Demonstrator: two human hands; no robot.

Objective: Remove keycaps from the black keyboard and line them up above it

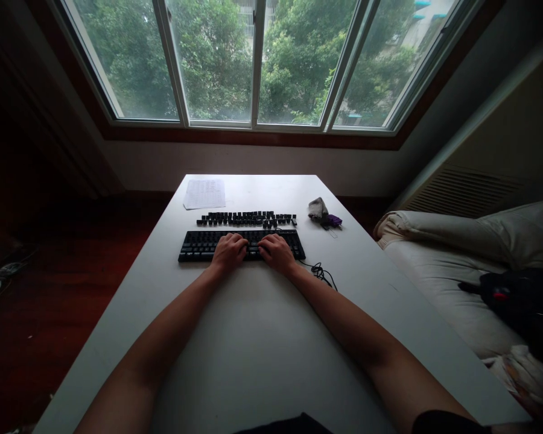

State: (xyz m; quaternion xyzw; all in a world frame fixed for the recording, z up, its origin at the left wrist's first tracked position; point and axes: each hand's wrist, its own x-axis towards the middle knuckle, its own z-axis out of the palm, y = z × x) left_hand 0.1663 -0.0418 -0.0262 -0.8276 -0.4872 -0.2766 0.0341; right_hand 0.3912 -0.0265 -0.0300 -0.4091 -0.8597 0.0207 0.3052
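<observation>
A black keyboard (199, 246) lies across the white table in front of me. Over its middle, my left hand (230, 249) rests with the fingers curled inward and close together. Just to the right, my right hand (276, 251) is bent over the keys in the same way, its fingertips facing the left hand across a small gap. Whatever the fingertips may pinch is hidden or too small to name. Behind the keyboard, several loose black keycaps (247, 218) stand in uneven rows.
A printed paper sheet (205, 194) lies at the table's far left. Grey cloth (317, 208) and a purple item (333, 221) sit at the far right. A black cable (321, 272) coils beside the keyboard. A light sofa (434, 283) borders the table's right side.
</observation>
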